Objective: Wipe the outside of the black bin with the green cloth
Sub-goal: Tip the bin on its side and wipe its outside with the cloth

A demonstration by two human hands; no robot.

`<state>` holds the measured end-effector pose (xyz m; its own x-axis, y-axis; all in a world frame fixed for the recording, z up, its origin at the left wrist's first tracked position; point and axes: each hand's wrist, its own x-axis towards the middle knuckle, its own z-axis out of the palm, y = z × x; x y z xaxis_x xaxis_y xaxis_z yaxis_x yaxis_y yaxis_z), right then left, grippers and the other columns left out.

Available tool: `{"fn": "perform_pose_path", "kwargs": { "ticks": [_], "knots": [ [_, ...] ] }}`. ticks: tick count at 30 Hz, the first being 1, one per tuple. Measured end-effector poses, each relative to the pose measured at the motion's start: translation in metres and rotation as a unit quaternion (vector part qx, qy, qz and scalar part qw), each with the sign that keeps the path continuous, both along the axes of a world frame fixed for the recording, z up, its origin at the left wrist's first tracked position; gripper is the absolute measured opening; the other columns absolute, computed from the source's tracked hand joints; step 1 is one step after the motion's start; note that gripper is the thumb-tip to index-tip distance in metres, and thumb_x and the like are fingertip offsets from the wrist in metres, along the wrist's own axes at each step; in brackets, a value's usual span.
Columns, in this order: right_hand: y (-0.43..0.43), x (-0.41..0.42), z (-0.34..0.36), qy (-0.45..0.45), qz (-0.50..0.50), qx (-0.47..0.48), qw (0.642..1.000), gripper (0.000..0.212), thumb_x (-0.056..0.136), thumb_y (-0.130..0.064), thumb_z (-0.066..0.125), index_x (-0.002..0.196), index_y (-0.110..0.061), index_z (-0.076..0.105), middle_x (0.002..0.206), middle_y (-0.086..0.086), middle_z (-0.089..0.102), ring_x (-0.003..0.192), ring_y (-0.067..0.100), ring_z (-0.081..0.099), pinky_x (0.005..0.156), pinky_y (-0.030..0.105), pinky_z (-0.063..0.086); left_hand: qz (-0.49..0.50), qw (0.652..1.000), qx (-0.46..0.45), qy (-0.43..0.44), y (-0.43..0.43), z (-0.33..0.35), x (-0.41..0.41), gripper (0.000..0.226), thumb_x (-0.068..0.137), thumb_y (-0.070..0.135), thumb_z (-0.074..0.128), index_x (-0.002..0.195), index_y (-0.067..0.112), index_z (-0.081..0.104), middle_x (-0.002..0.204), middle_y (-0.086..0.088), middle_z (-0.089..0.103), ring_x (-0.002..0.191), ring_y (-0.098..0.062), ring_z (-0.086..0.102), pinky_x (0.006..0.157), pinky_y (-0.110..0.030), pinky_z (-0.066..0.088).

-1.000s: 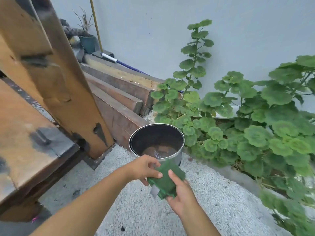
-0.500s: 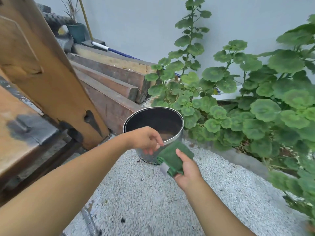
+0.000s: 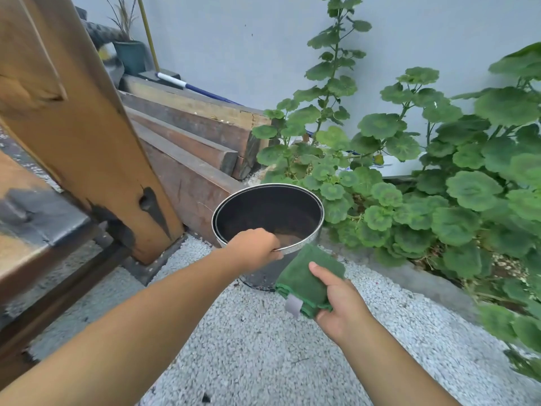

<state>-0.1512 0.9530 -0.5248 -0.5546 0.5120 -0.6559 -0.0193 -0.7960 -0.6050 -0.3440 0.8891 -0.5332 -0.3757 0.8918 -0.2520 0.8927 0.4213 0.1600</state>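
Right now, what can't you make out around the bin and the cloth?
Head view only:
- Outer wall of the black bin: near side mostly hidden by the left hand and green cloth; far side by the bin itself.
- Fingers of the right hand: under the cloth.
- Cloth touching bin or not: cannot tell.

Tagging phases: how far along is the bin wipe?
Done: left-hand grip holds the black bin at its rim. In hand: right-hand grip holds the folded green cloth beside the outer wall; contact unclear. Left: wiping the whole outside; no wiped patch shows.
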Motion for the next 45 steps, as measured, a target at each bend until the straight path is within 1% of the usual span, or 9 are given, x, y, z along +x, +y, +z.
{"fn": "perform_pose_path", "kwargs": {
  "ticks": [4, 7, 15, 22, 27, 32, 36, 41, 45],
  "knots": [
    [-0.003, 0.000, 0.000, -0.011, -0.014, 0.001, 1.000, 0.016, 0.088, -0.005, 0.075, 0.100, -0.012, 0.067, 0.081, 0.009, 0.080, 0.084, 0.029, 0.074, 0.074, 0.044, 0.059, -0.028, 0.996, -0.008, 0.079, 0.001, 0.003, 0.010, 0.032, 0.103, 0.036, 0.044, 0.094, 0.011, 0.061, 0.103, -0.010, 0.065, 0.092, -0.035, 0.064, 0.066, -0.035, 0.038],
    [-0.006, -0.003, 0.001, -0.010, -0.002, 0.004, 1.000, 0.018, 0.088, -0.007, 0.075, 0.105, -0.010, 0.069, 0.086, 0.011, 0.080, 0.083, 0.028, 0.075, 0.070, 0.042, 0.059, -0.013, 0.996, 0.024, 0.084, -0.002, 0.013, 0.011, 0.030, 0.103, 0.037, 0.043, 0.084, 0.015, 0.051, 0.096, -0.009, 0.065, 0.085, -0.035, 0.064, 0.065, -0.038, 0.044],
    [-0.025, -0.018, 0.011, 0.048, 0.029, 0.004, 0.998, 0.020, 0.090, -0.009, 0.073, 0.110, -0.008, 0.071, 0.095, 0.014, 0.080, 0.081, 0.028, 0.078, 0.064, 0.037, 0.062, 0.122, 0.983, 0.128, -0.043, -0.039, 0.048, 0.000, 0.041, 0.099, 0.035, 0.052, 0.065, 0.011, 0.047, 0.064, -0.008, 0.054, 0.067, -0.034, 0.055, 0.058, -0.038, 0.040],
    [-0.042, -0.043, 0.021, 0.071, 0.083, -0.016, 0.994, 0.022, 0.088, -0.013, 0.076, 0.109, -0.005, 0.071, 0.091, 0.015, 0.080, 0.077, 0.029, 0.078, 0.057, 0.035, 0.061, 0.275, 0.956, 0.096, -0.028, -0.110, 0.012, 0.017, 0.049, 0.104, 0.037, 0.041, 0.061, 0.013, 0.042, 0.060, -0.007, 0.049, 0.066, -0.033, 0.052, 0.057, -0.038, 0.031],
    [-0.067, -0.066, -0.001, 0.016, 0.148, 0.039, 0.988, 0.031, 0.086, -0.014, 0.079, 0.113, -0.008, 0.065, 0.099, 0.016, 0.077, 0.084, 0.032, 0.077, 0.071, 0.043, 0.063, 0.378, 0.922, 0.071, -0.038, -0.152, 0.014, 0.029, 0.054, 0.103, 0.044, 0.040, 0.063, 0.009, 0.046, 0.070, -0.018, 0.059, 0.073, -0.037, 0.060, 0.068, -0.044, 0.048],
    [-0.089, -0.061, -0.005, 0.019, 0.246, 0.087, 0.965, 0.021, 0.086, -0.017, 0.078, 0.104, -0.017, 0.067, 0.095, 0.007, 0.078, 0.081, 0.022, 0.077, 0.062, 0.032, 0.060, 0.427, 0.898, 0.099, -0.047, -0.157, 0.020, 0.062, 0.057, 0.103, 0.037, 0.045, 0.052, 0.015, 0.033, 0.052, -0.006, 0.040, 0.059, -0.029, 0.041, 0.055, -0.035, 0.028],
    [-0.079, -0.054, -0.007, -0.001, 0.283, 0.224, 0.933, 0.016, 0.085, -0.021, 0.077, 0.100, -0.022, 0.070, 0.095, 0.001, 0.078, 0.082, 0.018, 0.076, 0.075, 0.038, 0.063, 0.467, 0.879, 0.088, -0.044, -0.162, 0.026, 0.063, 0.057, 0.103, 0.040, 0.044, 0.054, 0.014, 0.033, 0.050, -0.004, 0.038, 0.051, -0.026, 0.039, 0.054, -0.035, 0.028],
    [-0.086, -0.055, -0.018, 0.004, 0.251, 0.128, 0.959, 0.020, 0.087, -0.019, 0.078, 0.105, -0.016, 0.071, 0.092, 0.005, 0.080, 0.080, 0.022, 0.078, 0.064, 0.033, 0.061, 0.477, 0.862, 0.137, -0.107, -0.170, 0.011, 0.054, 0.059, 0.104, 0.039, 0.044, 0.052, 0.014, 0.030, 0.048, -0.003, 0.033, 0.047, -0.022, 0.033, 0.052, -0.035, 0.024],
    [-0.114, -0.060, -0.013, -0.002, 0.241, 0.126, 0.962, 0.023, 0.082, -0.028, 0.084, 0.098, -0.014, 0.074, 0.087, 0.004, 0.081, 0.082, 0.023, 0.078, 0.076, 0.039, 0.064, 0.486, 0.832, 0.188, -0.191, -0.169, 0.006, 0.056, 0.060, 0.105, 0.034, 0.043, 0.048, 0.015, 0.036, 0.048, -0.001, 0.037, 0.051, -0.023, 0.036, 0.059, -0.033, 0.028]
  ]
}}
